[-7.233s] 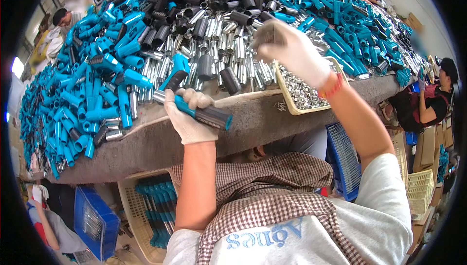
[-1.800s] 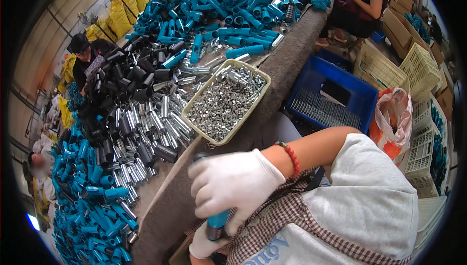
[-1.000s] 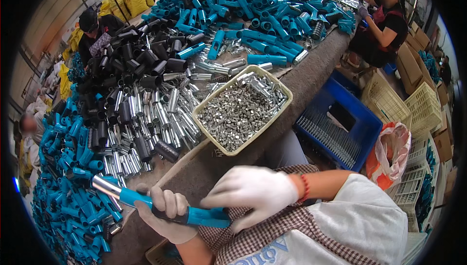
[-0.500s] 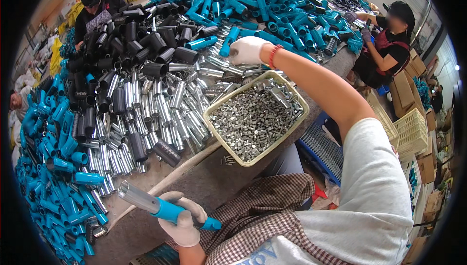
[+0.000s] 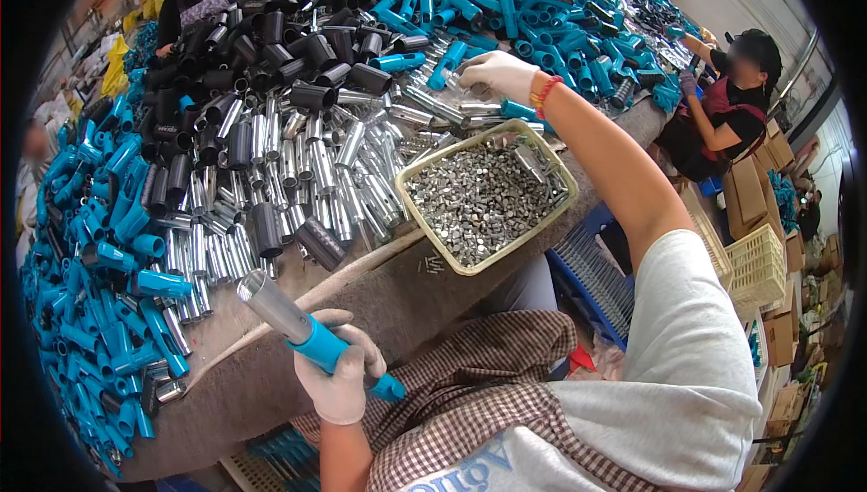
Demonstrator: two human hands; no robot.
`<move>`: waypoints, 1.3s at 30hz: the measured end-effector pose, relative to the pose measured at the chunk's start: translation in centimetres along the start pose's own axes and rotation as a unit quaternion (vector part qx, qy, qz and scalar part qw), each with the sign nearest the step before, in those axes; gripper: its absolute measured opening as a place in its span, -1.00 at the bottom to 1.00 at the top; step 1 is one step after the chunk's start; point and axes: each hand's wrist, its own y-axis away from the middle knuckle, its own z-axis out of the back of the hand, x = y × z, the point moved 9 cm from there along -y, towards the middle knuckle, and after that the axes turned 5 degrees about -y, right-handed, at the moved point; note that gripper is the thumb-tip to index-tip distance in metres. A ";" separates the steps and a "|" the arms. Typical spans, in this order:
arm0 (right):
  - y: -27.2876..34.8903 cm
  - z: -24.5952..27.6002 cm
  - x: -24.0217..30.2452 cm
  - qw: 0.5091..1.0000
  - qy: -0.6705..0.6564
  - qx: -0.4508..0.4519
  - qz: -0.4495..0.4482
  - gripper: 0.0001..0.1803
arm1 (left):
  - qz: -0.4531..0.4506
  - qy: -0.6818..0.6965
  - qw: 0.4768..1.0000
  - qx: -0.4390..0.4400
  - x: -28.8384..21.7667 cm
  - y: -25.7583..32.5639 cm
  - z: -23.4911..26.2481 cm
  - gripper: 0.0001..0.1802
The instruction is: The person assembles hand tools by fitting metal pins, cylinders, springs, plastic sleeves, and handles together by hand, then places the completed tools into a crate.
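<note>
My left hand, in a white glove, is wrapped round a blue plastic sleeve. A clear-looking silver metal tube sticks out of the sleeve's upper left end. My right hand, also gloved and with a red band at the wrist, reaches over the far heap. Its fingers are partly bent and somewhat apart, beside a loose blue sleeve and above silver tubes. The undersides of those fingers are hidden.
A cream tub of small metal pieces stands at the table's near edge. Black sleeves and blue sleeves lie heaped on the table. Co-workers sit at far left and right. Cream crates stand at the right.
My right hand has shifted slightly right, away from the loose blue sleeve. My left hand keeps its hold, and the tube's end points more upward. The whole view has shifted a little.
</note>
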 end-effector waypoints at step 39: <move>27.3 -21.4 7.2 0.908 0.134 0.267 0.295 -0.52 | -0.110 -0.583 0.783 0.184 -1.4 9.7 -0.2 -0.34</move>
